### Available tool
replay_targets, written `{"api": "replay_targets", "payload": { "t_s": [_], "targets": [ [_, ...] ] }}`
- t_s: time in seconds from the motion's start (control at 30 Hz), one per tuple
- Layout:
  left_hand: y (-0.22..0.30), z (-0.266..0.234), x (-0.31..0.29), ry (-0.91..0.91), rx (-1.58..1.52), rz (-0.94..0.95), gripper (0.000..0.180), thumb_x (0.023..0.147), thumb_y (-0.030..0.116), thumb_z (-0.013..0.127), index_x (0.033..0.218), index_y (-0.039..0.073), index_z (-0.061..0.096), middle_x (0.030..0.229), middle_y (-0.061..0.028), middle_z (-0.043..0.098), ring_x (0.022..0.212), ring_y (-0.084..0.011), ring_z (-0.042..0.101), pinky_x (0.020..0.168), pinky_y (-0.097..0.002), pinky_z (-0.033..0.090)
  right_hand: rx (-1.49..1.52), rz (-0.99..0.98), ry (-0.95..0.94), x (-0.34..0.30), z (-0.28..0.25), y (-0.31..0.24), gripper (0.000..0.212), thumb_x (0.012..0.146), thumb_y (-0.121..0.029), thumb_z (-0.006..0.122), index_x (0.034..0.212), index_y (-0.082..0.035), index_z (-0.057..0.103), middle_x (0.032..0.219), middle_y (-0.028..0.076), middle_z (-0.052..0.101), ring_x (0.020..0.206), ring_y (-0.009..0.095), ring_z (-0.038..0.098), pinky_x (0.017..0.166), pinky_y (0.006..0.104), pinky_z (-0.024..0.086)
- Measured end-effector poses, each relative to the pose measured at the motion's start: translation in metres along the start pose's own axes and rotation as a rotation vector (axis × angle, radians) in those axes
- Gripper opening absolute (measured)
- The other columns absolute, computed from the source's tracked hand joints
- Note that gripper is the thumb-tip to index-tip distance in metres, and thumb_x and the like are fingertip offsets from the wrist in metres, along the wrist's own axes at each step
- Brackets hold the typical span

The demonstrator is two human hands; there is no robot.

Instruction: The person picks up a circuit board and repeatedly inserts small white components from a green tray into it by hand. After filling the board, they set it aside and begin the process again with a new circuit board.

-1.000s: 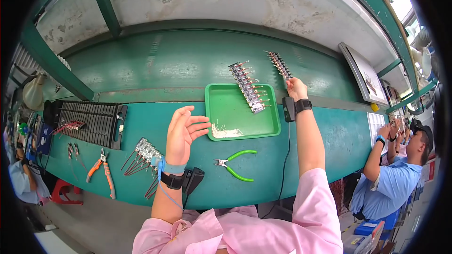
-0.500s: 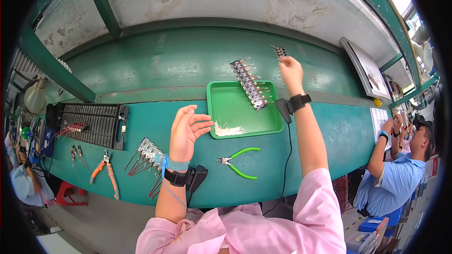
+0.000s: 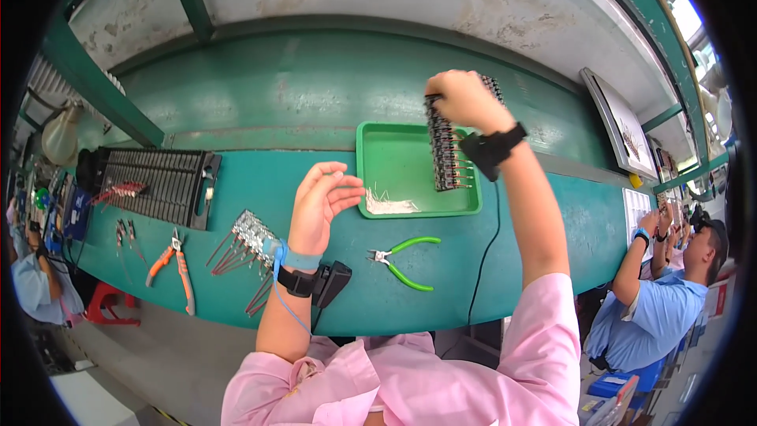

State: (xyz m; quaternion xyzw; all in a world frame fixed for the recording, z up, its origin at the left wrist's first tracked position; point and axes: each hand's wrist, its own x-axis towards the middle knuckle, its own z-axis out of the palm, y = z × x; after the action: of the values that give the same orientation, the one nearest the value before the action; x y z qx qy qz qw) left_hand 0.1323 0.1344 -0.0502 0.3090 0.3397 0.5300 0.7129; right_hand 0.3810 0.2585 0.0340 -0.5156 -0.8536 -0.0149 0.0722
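Note:
My right hand (image 3: 467, 101) is closed on the far end of a strip of small circuit boards (image 3: 447, 154), which slants down over the right part of a green tray (image 3: 364, 150). Short leads stick out along the strip's right side. Beyond that hand, partly hidden by it, is another dark strip of boards (image 3: 493, 88). My left hand (image 3: 322, 201) holds nothing, its fingers apart beside the tray's left rim. Thin white clippings (image 3: 388, 204) lie in the tray's near left corner. Green-handled cutters (image 3: 404, 262) rest on the mat in front of the tray.
A bundle of boards with dark red leads (image 3: 254, 238) lies by my left wrist. Orange-handled pliers (image 3: 175, 270) and a black slotted rack (image 3: 154, 181) are farther left. A cable (image 3: 486, 268) hangs from my right wrist device. A person in blue (image 3: 658, 308) sits at the right.
My right hand has moved left from the far strip to the strip over the tray and closed on its end. That strip has turned steeper, showing its dark side. My left hand remains open.

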Motion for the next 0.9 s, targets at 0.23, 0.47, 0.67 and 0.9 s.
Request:
{"api": "replay_targets", "payload": {
  "t_s": [0.23,0.47,0.67,0.9],
  "targets": [
    [0.009,0.006,-0.001,-0.018,0.006,0.037,0.022,0.088,0.017,0.047,0.102,0.001,0.048,0.095,-0.0133,0.059,0.090,-0.0222,0.059,0.081,-0.0327,0.047,0.937,0.191,0.321,-0.051,-0.059,-0.048,0.016,0.072,0.004,0.058,0.088,0.000,0.055,0.076,0.003,0.057,0.071,0.009,0.054,0.064,0.0228,0.043],
    [0.006,0.006,-0.001,-0.056,-0.200,0.149,0.021,0.086,0.015,0.054,0.103,0.003,0.052,0.094,-0.0083,0.060,0.087,-0.0175,0.059,0.081,-0.0319,0.047,1.691,0.416,0.214,-0.096,0.017,-0.114,0.017,0.076,0.004,0.055,0.090,-0.004,0.051,0.083,0.002,0.056,0.074,0.010,0.055,0.067,0.0232,0.044],
    [0.014,-0.011,-0.001,0.108,-0.121,0.208,0.018,0.082,0.009,0.058,0.099,0.004,0.055,0.087,-0.0045,0.061,0.075,-0.0133,0.060,0.065,-0.0269,0.050,1.682,0.396,-0.018,-0.110,0.047,-0.116,0.019,0.073,0.001,0.060,0.091,-0.003,0.056,0.083,0.005,0.058,0.078,0.013,0.056,0.071,0.0271,0.045],
    [0.021,-0.006,-0.003,0.033,0.144,0.086,0.018,0.080,0.007,0.059,0.097,0.003,0.057,0.079,-0.0029,0.061,0.067,-0.0085,0.058,0.051,-0.0213,0.047,0.663,0.190,-0.125,-0.085,0.069,-0.098,0.012,0.066,-0.002,0.062,0.078,-0.002,0.062,0.078,0.011,0.060,0.071,0.021,0.059,0.065,0.0307,0.046]
  ]
}}
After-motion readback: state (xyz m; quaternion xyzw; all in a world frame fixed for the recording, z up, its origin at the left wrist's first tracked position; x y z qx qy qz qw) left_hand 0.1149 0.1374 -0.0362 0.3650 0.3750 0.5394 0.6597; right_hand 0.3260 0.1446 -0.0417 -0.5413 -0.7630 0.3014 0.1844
